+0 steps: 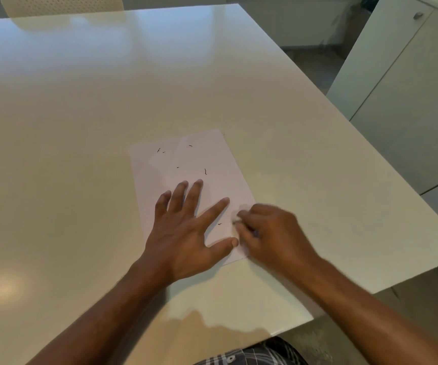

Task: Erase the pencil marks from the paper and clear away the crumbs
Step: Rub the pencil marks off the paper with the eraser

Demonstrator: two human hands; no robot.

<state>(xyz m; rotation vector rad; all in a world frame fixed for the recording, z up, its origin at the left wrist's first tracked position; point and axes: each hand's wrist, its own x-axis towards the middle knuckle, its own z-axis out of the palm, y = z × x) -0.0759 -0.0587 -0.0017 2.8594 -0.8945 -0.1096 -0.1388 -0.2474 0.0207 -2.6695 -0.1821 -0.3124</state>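
Observation:
A white sheet of paper (212,159) lies on the cream table, near the right front. Several small dark eraser crumbs (205,171) are scattered over its upper half, and one more lies between my hands. My left hand (186,227) lies flat on the lower part of the sheet with fingers spread, pressing it down. My right hand (270,230) is blurred at the sheet's lower right edge, fingers curled round a small white eraser (236,219) that touches the paper. No pencil marks are plain to see.
The glossy cream table (81,127) reaches far to the left and back. Its right edge (370,143) drops to the floor beside white cabinets (410,88). A perforated chair back (62,5) stands at the far side.

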